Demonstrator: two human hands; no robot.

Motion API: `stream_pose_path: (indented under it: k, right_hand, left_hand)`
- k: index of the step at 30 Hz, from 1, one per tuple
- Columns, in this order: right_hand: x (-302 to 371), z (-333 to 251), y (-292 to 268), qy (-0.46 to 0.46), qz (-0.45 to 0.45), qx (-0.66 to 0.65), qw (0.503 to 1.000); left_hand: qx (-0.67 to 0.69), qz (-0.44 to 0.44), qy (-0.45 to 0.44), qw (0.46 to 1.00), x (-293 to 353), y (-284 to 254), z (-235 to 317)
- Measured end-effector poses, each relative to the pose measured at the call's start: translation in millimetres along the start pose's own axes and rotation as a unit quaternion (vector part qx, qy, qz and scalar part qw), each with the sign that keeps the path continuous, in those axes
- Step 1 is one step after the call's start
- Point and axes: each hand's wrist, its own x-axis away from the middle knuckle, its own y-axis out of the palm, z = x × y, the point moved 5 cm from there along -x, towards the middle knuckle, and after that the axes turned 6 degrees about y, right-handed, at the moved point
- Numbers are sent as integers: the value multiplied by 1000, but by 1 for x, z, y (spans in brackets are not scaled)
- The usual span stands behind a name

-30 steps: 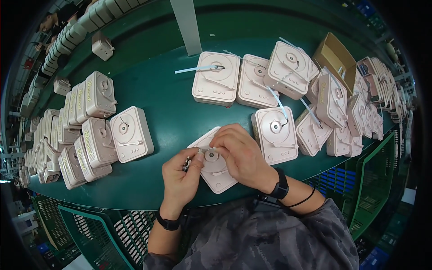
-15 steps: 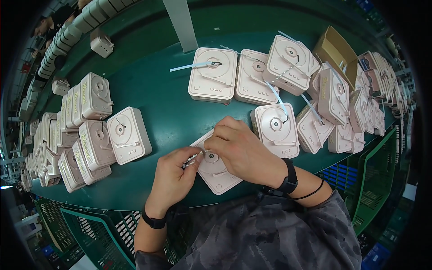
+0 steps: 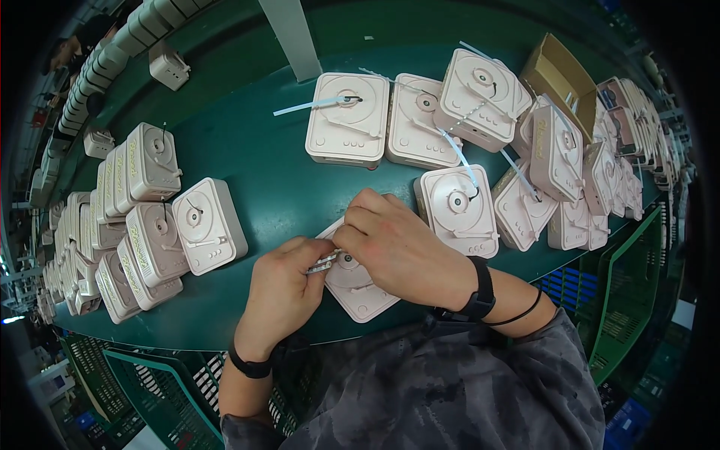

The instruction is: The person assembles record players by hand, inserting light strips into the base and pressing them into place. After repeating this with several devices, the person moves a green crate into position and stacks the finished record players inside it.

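Note:
A pale pink box shaped like a small record player (image 3: pixel 366 302) lies tilted on the green table in front of me, partly under my hands. My left hand (image 3: pixel 289 281) is closed at its left edge, pinching a thin white strip with dark spots (image 3: pixel 322 264). Over the box's upper part, my right hand (image 3: pixel 397 244) has its fingers pressed together near the round center of the platter. Whatever sits between those fingertips is hidden. Just right of my right hand stands a similar pink box (image 3: pixel 459 206) with a light-blue strip (image 3: pixel 459 159) by its platter.
More pink boxes with strips (image 3: pixel 347 124) stand at the back and right, some stacked. An open cardboard box (image 3: pixel 561 79) is at the far right. Stacked pink boxes (image 3: pixel 154 161) line the left. Green crates (image 3: pixel 161 382) sit below the table's near edge.
Both hands stay at the same pink box, still closed, with only slight shifts. The spotted strip in my left hand has turned a little flatter. The whole view has moved slightly.

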Motion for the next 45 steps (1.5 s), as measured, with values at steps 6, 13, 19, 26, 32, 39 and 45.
stream_pose_path:
  k: [6,13,19,26,32,39,45]
  right_hand:
    - [3,-2,2,1,23,32,999]
    - [5,-10,3,-8,42,87,995]
    - [8,-6,5,-7,76,49,996]
    - [15,8,5,23,110,-65,992]
    - [17,4,7,34,129,-59,989]
    - [17,2,5,3,133,-60,989]
    - [16,0,7,-16,140,-37,989]
  left_hand:
    - [-27,11,14,999,0,2,4]
    - [-84,63,46,993,4,11,12]
    - [-85,98,68,989,6,12,8]
    - [-40,111,69,991,6,12,5]
    - [-98,110,84,986,12,19,6]
    - [-129,136,139,972,14,24,7]
    - [-116,137,164,970,13,29,3]
